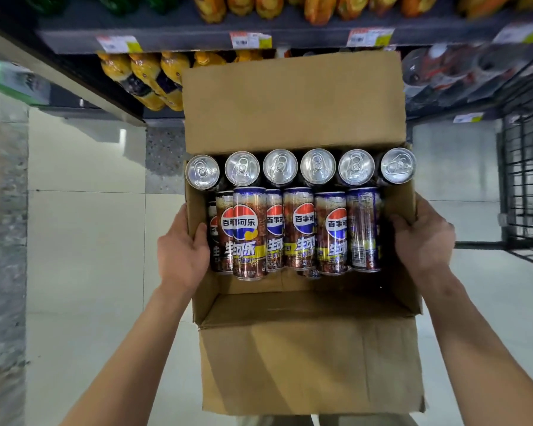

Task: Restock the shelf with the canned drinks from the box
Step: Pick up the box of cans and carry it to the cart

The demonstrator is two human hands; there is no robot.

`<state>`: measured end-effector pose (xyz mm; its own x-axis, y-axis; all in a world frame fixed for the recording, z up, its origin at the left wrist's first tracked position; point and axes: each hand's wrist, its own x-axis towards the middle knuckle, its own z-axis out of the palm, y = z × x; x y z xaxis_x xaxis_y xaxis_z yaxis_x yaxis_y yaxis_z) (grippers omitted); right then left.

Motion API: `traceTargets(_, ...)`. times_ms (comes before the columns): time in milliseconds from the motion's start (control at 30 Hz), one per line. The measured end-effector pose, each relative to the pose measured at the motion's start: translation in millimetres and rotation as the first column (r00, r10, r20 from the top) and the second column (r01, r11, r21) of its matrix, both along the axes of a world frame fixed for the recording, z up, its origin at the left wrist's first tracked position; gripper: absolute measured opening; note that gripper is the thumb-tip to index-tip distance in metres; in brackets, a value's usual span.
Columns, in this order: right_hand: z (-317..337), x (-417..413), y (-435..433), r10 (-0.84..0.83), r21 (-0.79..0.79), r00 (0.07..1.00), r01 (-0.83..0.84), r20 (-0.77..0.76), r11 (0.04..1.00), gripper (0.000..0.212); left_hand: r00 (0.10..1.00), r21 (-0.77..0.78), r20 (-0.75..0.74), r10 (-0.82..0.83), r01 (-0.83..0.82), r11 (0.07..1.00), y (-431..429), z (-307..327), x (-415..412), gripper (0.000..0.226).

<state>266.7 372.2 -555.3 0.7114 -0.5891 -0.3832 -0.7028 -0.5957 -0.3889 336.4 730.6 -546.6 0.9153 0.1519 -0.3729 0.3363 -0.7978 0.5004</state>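
Slim brown-and-blue drink cans point(299, 229) are sitting inside the open brown cardboard box point(293, 103), six upright, others lying flat | left hand point(182, 250) and right hand point(425, 238) are gripping its opposite side walls | dark shelf point(182, 38) is standing just beyond.

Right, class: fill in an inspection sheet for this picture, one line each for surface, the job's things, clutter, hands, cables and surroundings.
Surface: tiled floor below; no table seen.
Job's things: open cardboard box; six far cans show their tops; near cans lie label up; shelf ahead.
Clutter: nothing seen.
Hands: left hand grips the box's left wall, thumb inside; right hand grips its right wall.
Cables: nothing seen.
Surroundings: orange bottles on the shelf, price tags on its edge, wire rack at right.
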Motion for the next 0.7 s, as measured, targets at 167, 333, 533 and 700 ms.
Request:
traceTargets(167, 40.2, -39.6, 23.3, -0.059, -0.014, 0.998, 0.060, 0.032, 0.998, 0.044, 0.999, -0.039, 0.035, -0.040, 0.041, 0.998, 20.9, 33.8, -23.1, 0.044)
traceTargets(333, 67.6, -86.8, 52.6, -0.138, 0.008, 0.988, 0.138, 0.070, 0.990, 0.043, 0.996, -0.066, 0.043, -0.077, 0.079, 0.995, 41.6, 63.1, -46.8, 0.040)
traceTargets(533, 88.5, -153.7, 76.9, -0.214, 0.034, 0.970, 0.212, 0.115, 0.977, 0.039, 0.989, -0.069, 0.054, -0.140, 0.143, 0.987, 59.6, 92.5, -82.3, 0.043)
traceTargets(700, 105.5, -210.3, 89.0, -0.304, 0.052, 0.944, 0.300, 0.130, 0.953, 0.049, 0.972, -0.053, 0.072, -0.224, 0.228, 0.972, 61.7, 119.4, -116.7, 0.037)
